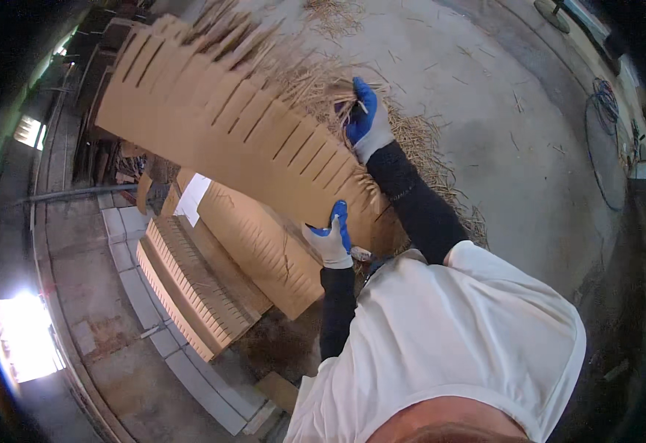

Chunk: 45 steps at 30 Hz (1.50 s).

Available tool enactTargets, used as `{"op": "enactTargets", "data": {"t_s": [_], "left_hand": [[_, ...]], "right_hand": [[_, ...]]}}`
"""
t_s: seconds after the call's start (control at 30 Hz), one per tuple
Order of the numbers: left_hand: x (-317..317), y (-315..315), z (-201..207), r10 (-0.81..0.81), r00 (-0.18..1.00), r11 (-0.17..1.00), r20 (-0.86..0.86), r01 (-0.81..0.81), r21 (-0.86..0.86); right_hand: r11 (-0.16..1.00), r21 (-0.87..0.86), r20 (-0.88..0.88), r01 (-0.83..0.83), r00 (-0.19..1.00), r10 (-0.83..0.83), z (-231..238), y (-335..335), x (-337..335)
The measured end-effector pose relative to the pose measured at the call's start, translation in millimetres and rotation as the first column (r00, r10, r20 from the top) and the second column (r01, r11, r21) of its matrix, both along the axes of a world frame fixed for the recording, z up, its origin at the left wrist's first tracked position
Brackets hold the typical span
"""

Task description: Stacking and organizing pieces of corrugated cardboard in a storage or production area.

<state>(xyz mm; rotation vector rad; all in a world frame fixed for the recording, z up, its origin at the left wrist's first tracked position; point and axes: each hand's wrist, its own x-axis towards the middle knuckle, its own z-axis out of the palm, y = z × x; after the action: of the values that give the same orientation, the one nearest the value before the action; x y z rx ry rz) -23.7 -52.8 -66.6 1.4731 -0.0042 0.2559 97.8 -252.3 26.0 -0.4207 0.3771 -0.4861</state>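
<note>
A long sheet of brown cardboard (190,140) with a row of narrow slots along its far edge slants across in front of me. My left hand (332,238), in a white and blue work glove, is closed on the sheet's near edge, close to its right end. Beyond the slotted edge my right hand (367,122), gloved the same way, has its fingers curled round a few thin cardboard strips (343,92). More strips stick up along the sheet's far left edge, smeared by motion.
Below the sheet lie stacked slotted cardboard pieces (190,284) and another slotted sheet (264,240) with a white paper (192,198). A heap of loose strips (419,144) covers the floor beyond my right arm. A coiled cable (603,103) lies at far right.
</note>
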Motion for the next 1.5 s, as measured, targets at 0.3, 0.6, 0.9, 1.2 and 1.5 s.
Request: {"op": "enactTargets", "data": {"t_s": [0.3, 0.6, 0.9, 1.2, 1.5], "left_hand": [[3, 4, 13, -0.009, 0.999, 0.996, -0.033, 0.012, 0.088], [10, 21, -22, 0.043, 0.998, 0.990, 0.049, -0.049, 0.130], [1, 16, -5, -0.075, 0.995, 0.986, 0.064, 0.065, 0.153], [2, 13, 12, -0.071, 0.993, 0.940, 0.096, 0.034, 0.338], [-13, 18, -16, 0.031, 0.998, 0.989, -0.053, -0.023, 0.148]], "right_hand": [[0.683, -0.684, 0.010, -0.255, 0.933, 0.359, 22, 9, -9], [0.985, -0.080, 0.237, -0.155, 0.957, 0.170, -5, 14, 7], [0.765, -0.630, 0.030, -0.129, 0.981, 0.190, -10, 1, 14], [0.789, -0.614, 0.050, -0.020, 0.997, 0.064, 4, 19, 14], [0.903, -0.287, -0.038, -0.319, 0.946, 0.322, 15, 3, 3]]}}
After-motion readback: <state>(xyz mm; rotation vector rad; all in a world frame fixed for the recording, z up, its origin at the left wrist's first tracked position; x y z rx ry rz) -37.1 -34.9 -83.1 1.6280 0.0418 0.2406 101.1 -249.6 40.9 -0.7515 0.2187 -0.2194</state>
